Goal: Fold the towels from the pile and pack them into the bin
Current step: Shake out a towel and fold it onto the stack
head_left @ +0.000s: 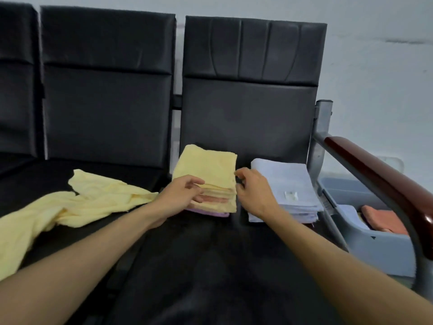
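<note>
2 folded stacks sit on the black seat (pixel 199 254): a yellow-topped stack (pixel 206 170) with pink and purple layers under it, and just beside it on the right a white stack (pixel 281 181). 1 loose towel (pixel 93 193), yellow and crumpled, sprawls well to the left. The bin (pixel 375 252), grey plastic, stands past the armrest (pixel 375 174) at the right and already holds an orange towel (pixel 379 216) and something pale.

The left hand (pixel 180 195) lays fairly straight fingers against the front edge of the yellow-topped stack, thumb above. The right hand (pixel 253 191) is curled at that stack's right edge, fingertips by the top corner; I cannot tell whether it pinches cloth or only touches it.

The towels look soft, light and limp, so a stack probably slumps or fans apart if lifted by 1 edge. The safer hold seems to be both hands at opposite sides, fingers under the bottom purple layer and thumbs on top, squeezing lightly to keep the layers square.

The seat is smooth dark padding, likely slick enough for a stack to slide. Black backrests (pixel 246 90) rise behind, against a pale wall (pixel 375 66). The armrest stands between the stacks and the bin, so a lift over it looks needed.
</note>
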A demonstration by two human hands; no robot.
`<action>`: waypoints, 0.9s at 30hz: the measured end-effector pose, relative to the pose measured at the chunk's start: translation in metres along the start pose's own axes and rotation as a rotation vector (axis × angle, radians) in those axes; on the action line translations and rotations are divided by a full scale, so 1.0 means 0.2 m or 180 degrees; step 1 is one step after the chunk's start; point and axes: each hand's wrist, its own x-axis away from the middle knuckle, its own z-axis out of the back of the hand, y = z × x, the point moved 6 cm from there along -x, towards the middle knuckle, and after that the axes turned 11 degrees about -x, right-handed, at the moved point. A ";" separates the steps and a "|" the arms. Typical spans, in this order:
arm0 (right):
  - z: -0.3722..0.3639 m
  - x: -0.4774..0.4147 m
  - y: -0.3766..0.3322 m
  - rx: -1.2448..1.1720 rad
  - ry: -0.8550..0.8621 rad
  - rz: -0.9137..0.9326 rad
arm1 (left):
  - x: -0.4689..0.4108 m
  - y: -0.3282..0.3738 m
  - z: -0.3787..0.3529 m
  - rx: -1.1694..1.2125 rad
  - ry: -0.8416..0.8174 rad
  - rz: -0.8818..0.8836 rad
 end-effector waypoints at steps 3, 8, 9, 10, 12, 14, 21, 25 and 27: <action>-0.29 0.08 -0.25 -0.0109 -0.0559 0.0122 | 0.16 -0.24 0.28 -0.0050 0.0466 0.0283; -0.67 0.14 -0.62 -0.0308 -0.1080 0.0385 | 0.40 -0.58 0.64 -0.1504 0.1069 0.0355; -0.72 0.15 -0.66 -0.0333 -0.1165 0.0401 | 0.42 -0.60 0.69 -0.1725 0.1144 0.0303; -0.79 0.15 -0.71 -0.0399 -0.1268 0.0415 | 0.44 -0.64 0.76 -0.1869 0.1231 0.0322; -0.91 0.16 -0.76 -0.0531 -0.1422 0.0355 | 0.47 -0.71 0.85 -0.2340 0.1255 0.0441; -1.02 0.16 -0.79 -0.0623 -0.1546 0.0268 | 0.49 -0.82 0.91 -0.2932 0.0993 0.0679; -1.25 0.18 -0.81 -0.0933 -0.1714 -0.0140 | 0.53 -1.08 0.94 -0.2502 0.0191 0.1492; -1.29 0.21 -0.77 -0.2128 -0.1687 -0.1185 | 0.49 -0.99 0.90 -0.2092 0.0156 0.1050; -1.29 0.23 -0.75 -0.2512 -0.1670 -0.1626 | 0.51 -0.94 0.85 -0.1690 -0.0168 0.0773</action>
